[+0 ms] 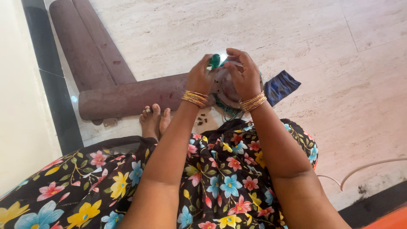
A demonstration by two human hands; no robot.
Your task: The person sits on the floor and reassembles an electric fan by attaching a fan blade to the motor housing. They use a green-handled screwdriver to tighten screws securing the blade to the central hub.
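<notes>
Floral black dress [220, 178] fills the near frame, person seated on the pale stone floor [296, 38]; both forearms reach out over the lap so the work sits close, just above a round brownish plate [224, 87] with small dark bits [201, 121] beside it. Left hand [199, 76] is curled, fingertips pinched on a small green piece [215, 60]; right hand [243, 72] is half-closed, fingers bent in to the same piece, whether it grips I cannot tell; piece is glossy, bright green, mostly hidden; maroon rolls [127, 97] lie left, blue cloth [280, 87] right.

No packages, labels, signs or screens visible.
</notes>
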